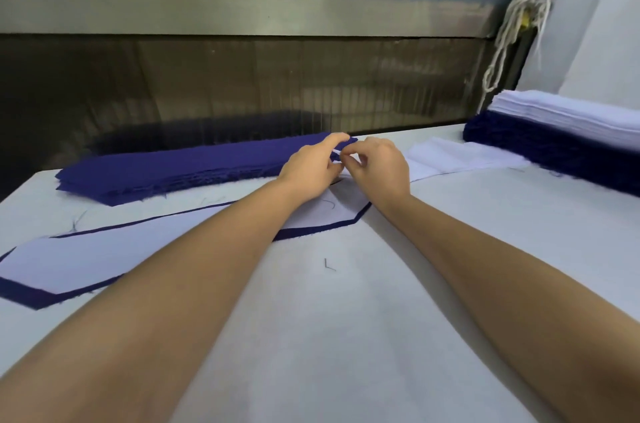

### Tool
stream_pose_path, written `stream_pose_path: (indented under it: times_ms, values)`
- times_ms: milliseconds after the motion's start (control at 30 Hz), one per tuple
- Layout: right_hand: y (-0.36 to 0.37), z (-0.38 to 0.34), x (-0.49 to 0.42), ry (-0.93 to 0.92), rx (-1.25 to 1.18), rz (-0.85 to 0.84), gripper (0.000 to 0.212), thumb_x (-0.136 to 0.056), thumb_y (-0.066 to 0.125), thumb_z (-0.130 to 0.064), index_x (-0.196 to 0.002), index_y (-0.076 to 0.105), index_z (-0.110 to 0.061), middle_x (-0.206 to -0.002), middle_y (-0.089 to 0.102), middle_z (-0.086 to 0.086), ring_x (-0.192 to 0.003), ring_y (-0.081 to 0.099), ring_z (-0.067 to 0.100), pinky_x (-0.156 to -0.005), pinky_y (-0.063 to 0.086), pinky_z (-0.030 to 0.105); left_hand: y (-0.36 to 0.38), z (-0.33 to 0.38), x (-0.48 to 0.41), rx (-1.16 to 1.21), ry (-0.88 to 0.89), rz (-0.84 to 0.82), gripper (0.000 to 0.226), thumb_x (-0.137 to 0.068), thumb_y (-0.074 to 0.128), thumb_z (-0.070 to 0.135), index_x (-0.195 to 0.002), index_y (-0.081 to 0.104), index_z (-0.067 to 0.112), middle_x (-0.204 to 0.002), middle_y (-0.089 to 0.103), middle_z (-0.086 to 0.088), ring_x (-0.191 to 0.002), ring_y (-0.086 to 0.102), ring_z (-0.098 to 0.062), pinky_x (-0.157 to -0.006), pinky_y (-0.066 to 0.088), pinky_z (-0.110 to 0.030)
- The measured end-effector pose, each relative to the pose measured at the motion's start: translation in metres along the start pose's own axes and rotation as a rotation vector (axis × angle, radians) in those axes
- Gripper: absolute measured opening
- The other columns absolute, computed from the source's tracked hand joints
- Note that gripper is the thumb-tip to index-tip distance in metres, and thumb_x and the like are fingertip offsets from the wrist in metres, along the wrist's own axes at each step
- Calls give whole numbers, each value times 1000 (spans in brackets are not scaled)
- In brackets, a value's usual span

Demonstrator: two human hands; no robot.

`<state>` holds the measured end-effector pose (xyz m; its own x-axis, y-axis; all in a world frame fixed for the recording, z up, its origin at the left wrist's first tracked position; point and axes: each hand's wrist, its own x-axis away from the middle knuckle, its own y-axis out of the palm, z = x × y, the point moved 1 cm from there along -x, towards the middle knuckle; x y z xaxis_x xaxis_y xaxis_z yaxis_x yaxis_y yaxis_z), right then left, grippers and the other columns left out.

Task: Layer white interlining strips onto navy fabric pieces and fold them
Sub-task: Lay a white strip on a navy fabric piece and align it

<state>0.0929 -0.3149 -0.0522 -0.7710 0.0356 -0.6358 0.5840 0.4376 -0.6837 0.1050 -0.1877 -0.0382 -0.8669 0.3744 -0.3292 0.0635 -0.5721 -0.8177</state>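
Pinching, apparently, the white interlining strip (335,156) between left hand (311,164) and right hand (377,166), at the leftward-running navy stack (173,168)'s right end.

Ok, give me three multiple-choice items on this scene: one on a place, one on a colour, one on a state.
1. Where is the all-navy stack? A) far left of the table B) near right C) under the forearms
2. What colour tops the right-hand stack? A) navy B) white C) grey
3. How are the left hand and right hand? A) flat on the table B) out of view C) meeting, fingers pinching
1 A: it lies at the far edge, left of the hands. 2 B: white layers sit over navy ones. 3 C: both pinch a white piece at the navy stack's end.
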Motion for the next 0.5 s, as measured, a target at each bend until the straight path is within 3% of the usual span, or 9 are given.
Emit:
stream_pose_path:
  times_ms: [67,200,367,500]
  values:
    - [-1,-1,2,6,-27,-12,21,-93,54,-26,-104,71,-26,-77,60,-1,-86,54,22,-64,37,29,1,6,-2,36,7,35,29,-91,46,4,-114,59,18,-88,65,-3,-82,60,-20,-68,45,-30]
    - [-2,-4,6,1,-10,-41,25,-95,50,-30,-113,66,-26,-86,69,5,-85,60,26,-72,44,34,-2,7,-3,75,-48,100,26,-88,45,-6,-92,67,7,-86,68,-9,-81,65,-22,-75,51,-30]
    - [-2,-5,7,-2,97,-86,30,-91,51,-27,-120,58,-24,-96,68,7,-93,60,29,-70,42,32,-10,-5,1,139,-94,147,22,-89,52,-2,-92,71,7,-85,70,-7,-77,66,-17,-76,55,-30]
    - [-6,6,7,67,118,-122,30,-86,54,-20,-114,64,-20,-106,61,5,-102,54,26,-72,36,29,-24,-23,9,212,-137,160,17,-90,57,4,-96,71,9,-85,71,-5,-81,67,-15,-81,56,-35]
